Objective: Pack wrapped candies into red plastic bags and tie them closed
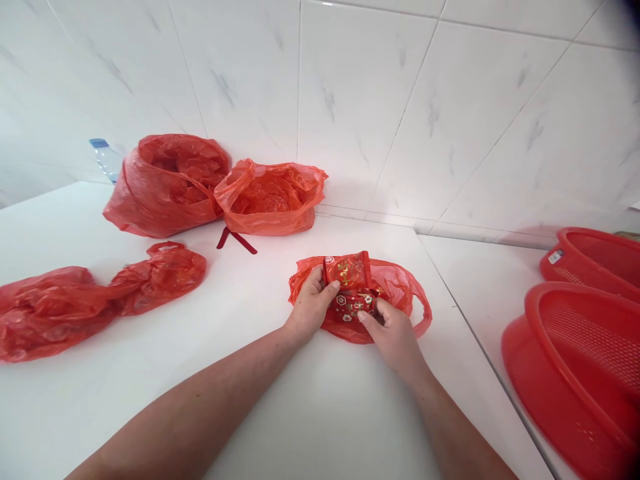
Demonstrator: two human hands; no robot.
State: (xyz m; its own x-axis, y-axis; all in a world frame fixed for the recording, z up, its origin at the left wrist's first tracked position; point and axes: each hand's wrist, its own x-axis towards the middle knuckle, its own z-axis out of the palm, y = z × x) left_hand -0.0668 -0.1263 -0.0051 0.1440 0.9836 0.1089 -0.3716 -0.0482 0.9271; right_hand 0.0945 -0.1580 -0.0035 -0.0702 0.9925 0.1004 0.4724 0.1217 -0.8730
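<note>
My left hand (315, 300) is closed, thumb in front, on a small red packet with gold print (346, 269). Just below that packet, my right hand (393, 327) pinches a second red packet with pale flower print (353, 307) between thumb and fingers. Their contents cannot be seen. Both packets are over an open red plastic bag (393, 273), which lies on the white table (280, 413). One handle loop of this bag sticks out to the right of my right hand. My hands and the packets hide part of the bag.
Two open red plastic bags, a large one (155, 207) and a smaller one (273, 220), stand by the tiled wall. Knotted red bags (55, 313) lie left. Dark red strips (243, 243), a clear bottle (104, 159) and red plastic baskets (540, 353) are around.
</note>
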